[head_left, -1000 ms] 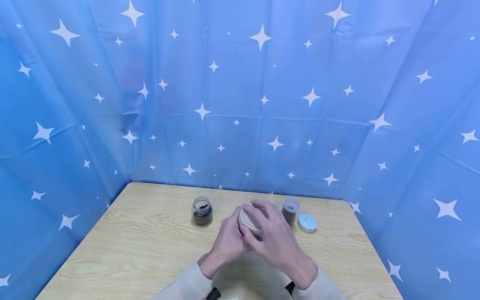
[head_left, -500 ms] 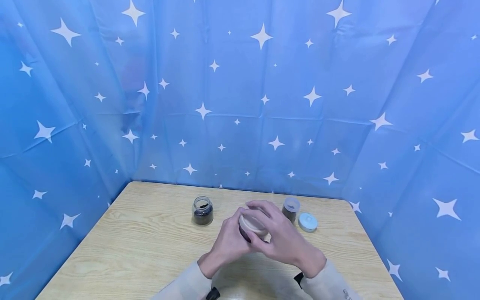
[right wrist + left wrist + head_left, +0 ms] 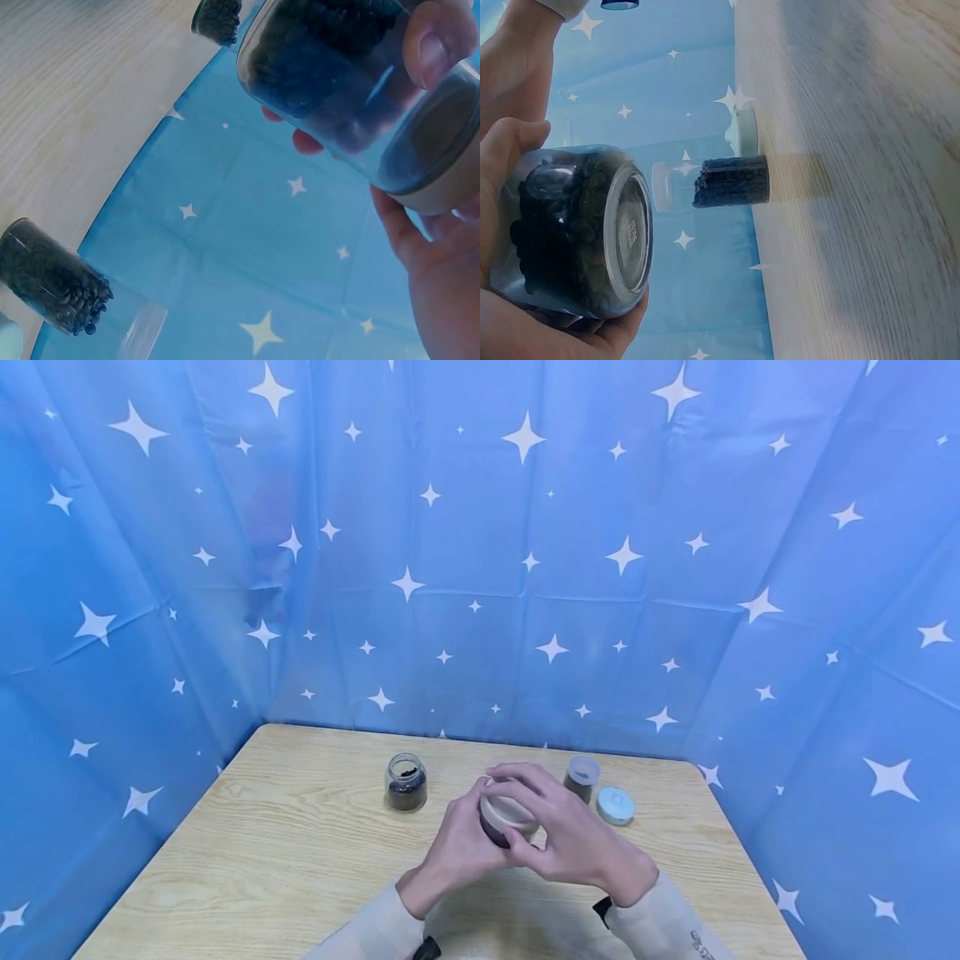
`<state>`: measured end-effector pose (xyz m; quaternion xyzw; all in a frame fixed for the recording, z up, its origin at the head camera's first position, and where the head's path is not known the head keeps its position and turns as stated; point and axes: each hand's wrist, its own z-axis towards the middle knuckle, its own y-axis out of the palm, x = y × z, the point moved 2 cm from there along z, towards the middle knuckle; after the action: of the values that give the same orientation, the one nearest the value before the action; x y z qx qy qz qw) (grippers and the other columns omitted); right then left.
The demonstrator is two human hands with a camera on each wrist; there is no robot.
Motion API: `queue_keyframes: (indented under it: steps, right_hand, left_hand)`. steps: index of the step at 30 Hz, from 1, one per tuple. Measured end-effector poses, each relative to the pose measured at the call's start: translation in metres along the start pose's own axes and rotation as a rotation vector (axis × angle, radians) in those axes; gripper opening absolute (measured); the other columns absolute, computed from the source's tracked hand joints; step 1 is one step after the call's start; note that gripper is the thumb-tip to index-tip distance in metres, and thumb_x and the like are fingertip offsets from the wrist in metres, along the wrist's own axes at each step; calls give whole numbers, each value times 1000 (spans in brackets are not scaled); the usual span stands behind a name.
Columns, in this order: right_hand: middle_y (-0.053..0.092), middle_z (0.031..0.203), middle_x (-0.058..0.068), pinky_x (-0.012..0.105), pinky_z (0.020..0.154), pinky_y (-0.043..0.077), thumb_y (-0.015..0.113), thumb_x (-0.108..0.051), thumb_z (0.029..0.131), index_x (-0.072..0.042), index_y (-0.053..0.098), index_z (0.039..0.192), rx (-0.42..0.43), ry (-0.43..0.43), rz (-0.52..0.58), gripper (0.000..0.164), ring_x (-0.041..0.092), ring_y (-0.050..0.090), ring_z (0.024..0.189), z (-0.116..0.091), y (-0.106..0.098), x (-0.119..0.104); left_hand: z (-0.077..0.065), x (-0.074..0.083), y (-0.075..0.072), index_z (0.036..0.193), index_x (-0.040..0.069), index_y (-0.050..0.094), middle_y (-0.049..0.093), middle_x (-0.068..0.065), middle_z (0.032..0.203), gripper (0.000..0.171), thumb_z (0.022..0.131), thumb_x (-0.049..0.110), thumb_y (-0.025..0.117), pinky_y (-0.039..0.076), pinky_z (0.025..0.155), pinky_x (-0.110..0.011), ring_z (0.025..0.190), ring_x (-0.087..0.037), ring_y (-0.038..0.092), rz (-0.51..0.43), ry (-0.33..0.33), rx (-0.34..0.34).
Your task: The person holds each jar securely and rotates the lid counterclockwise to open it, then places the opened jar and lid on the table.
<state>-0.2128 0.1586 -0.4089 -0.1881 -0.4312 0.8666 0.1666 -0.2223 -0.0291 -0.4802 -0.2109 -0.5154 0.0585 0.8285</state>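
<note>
A clear glass jar (image 3: 559, 225) partly filled with dark, bean-like pieces is held above the table. My left hand (image 3: 463, 837) grips it round the side, and its base shows in the left wrist view. A beige lid (image 3: 510, 808) sits at the jar's mouth. My right hand (image 3: 570, 831) grips that lid by its rim, fingers on the far side and thumb on the near side. In the right wrist view the lid (image 3: 446, 176) meets the jar's rim; whether it is screwed tight I cannot tell.
An uncovered glass jar (image 3: 406, 795) with dark contents stands left of my hands. To their right, a narrow clear jar (image 3: 580, 787) of dark pieces has a translucent top. A light blue lid (image 3: 616, 806) lies beside it on the wooden table (image 3: 300, 843). Behind hangs a starry blue curtain.
My right hand has shifted slightly right and turned about the lid, its thumb moving toward the near right of the rim. My left hand keeps its grip on the jar, almost unmoved.
</note>
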Motion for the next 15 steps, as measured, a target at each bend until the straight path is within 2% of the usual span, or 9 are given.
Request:
queue_keyframes:
  steps: [8, 12, 13, 15]
  right_hand:
    - [67, 161, 13, 48, 117, 63, 77, -18, 96, -19, 69, 154, -2, -1, -2, 58, 28, 64, 152, -1, -1, -2]
    - [67, 163, 13, 48, 118, 63, 77, -19, 97, -18, 70, 153, 6, -3, -13, 56, 28, 65, 152, -1, -1, -3]
    - [66, 164, 12, 48, 118, 63, 77, -21, 98, -19, 70, 153, 10, 0, -18, 55, 28, 65, 152, -1, -1, -3]
    - [65, 165, 11, 50, 116, 64, 78, -24, 101, -19, 71, 153, 33, 10, -31, 52, 29, 67, 150, -1, 0, -4]
  left_hand:
    - [-1, 0, 1, 156, 12, 62, 83, -13, 128, 86, 81, 28, 102, 67, 91, -30, 112, -22, 83, 2, 20, 6]
    - [-1, -4, 0, 154, 14, 62, 83, -13, 124, 82, 85, 33, 101, 67, 86, -29, 107, -16, 82, -14, 86, 23]
    - [-1, -10, 2, 153, 15, 62, 83, -10, 121, 77, 88, 35, 98, 66, 83, -27, 104, -13, 80, -14, 131, 37]
    - [-1, -10, 1, 148, 17, 64, 83, -7, 116, 72, 88, 37, 99, 65, 79, -26, 99, -8, 78, -20, 168, 49]
